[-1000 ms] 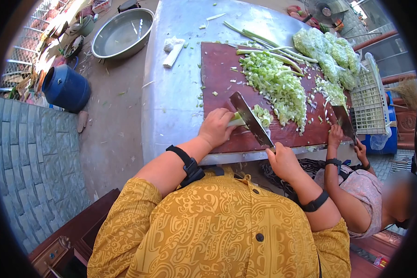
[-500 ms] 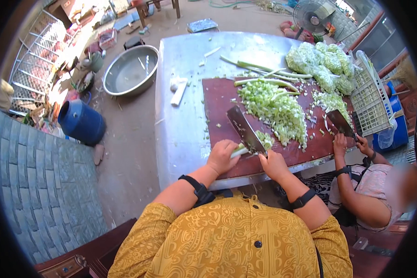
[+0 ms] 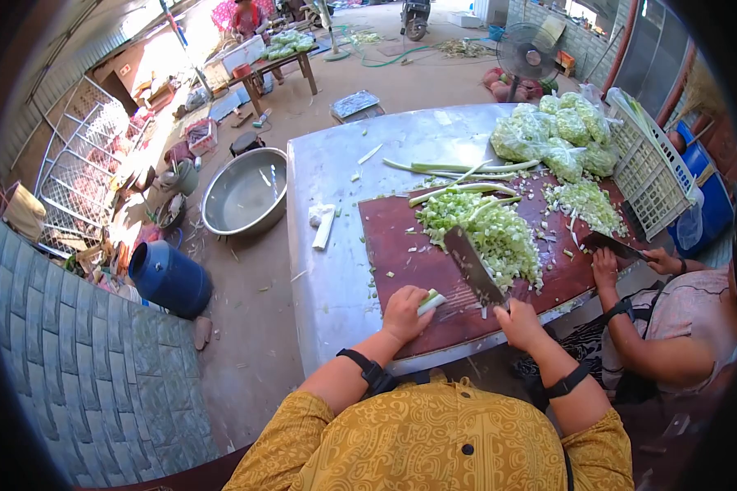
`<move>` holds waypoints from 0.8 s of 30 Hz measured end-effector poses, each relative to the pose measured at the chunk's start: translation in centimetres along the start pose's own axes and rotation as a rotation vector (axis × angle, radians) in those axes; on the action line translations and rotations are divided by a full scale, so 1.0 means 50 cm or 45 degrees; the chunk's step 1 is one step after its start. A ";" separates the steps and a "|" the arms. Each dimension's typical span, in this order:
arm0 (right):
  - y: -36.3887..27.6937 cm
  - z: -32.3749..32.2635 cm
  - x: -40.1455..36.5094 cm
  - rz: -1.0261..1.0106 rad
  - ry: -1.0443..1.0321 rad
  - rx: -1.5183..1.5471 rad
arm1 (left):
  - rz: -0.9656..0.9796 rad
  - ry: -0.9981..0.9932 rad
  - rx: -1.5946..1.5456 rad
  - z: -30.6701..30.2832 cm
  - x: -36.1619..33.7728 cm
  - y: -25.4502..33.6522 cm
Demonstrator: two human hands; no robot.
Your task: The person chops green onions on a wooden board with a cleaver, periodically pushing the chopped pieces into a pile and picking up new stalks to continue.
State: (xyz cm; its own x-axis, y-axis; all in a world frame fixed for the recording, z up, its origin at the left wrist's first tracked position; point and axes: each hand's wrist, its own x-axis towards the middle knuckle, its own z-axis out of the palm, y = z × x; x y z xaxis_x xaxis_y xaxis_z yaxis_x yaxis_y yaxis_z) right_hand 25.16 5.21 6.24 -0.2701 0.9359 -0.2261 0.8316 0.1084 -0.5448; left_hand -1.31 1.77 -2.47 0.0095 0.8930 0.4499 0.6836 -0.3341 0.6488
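The left hand's (image 3: 406,315) fingers are curled closed over a green onion stalk (image 3: 431,302), its cut end pointing toward the chopped green onion pile (image 3: 487,237). The right hand (image 3: 519,325) has its fingers wrapped around the handle of a cleaver (image 3: 473,268), blade angled beside the pile. Both are over the near part of the maroon cutting board (image 3: 397,241), whose near edge runs close to the desk's (image 3: 323,278) rim. Bare board lies left of the pile, open desk beyond its left edge. To the right, a co-worker's hand (image 3: 604,269) limits the room.
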 end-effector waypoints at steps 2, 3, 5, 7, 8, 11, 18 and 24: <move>-0.005 -0.002 -0.024 0.066 -0.116 0.077 | -0.024 0.033 0.004 -0.004 -0.002 -0.011; -0.010 -0.004 -0.035 0.137 -0.194 0.142 | -0.026 0.069 0.018 -0.009 -0.005 -0.018; 0.010 0.010 -0.042 0.210 -0.336 0.222 | -0.056 0.104 0.040 -0.024 -0.003 -0.023; 0.015 0.009 -0.037 0.241 -0.323 0.237 | -0.112 0.104 0.056 -0.035 -0.003 -0.024; 0.019 0.007 -0.036 0.263 -0.325 0.241 | -0.084 0.114 0.039 -0.036 -0.002 -0.023; 0.067 0.018 -0.004 0.030 -0.036 0.024 | 0.025 0.102 -0.042 -0.009 0.008 -0.023; -0.010 -0.012 -0.047 -0.070 -0.011 0.031 | -0.104 -0.173 0.007 -0.003 0.008 0.001; -0.041 -0.001 -0.083 -0.061 -0.085 -0.140 | -0.086 -0.147 -0.026 -0.023 -0.007 -0.006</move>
State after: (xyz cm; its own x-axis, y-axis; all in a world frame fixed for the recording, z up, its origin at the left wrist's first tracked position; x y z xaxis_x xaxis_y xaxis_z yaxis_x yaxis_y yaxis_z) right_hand 24.59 1.14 8.35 -0.3393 0.9048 -0.2573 0.8641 0.1917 -0.4654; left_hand -2.37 1.20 -2.10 0.0489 0.9421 0.3318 0.6704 -0.2772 0.6882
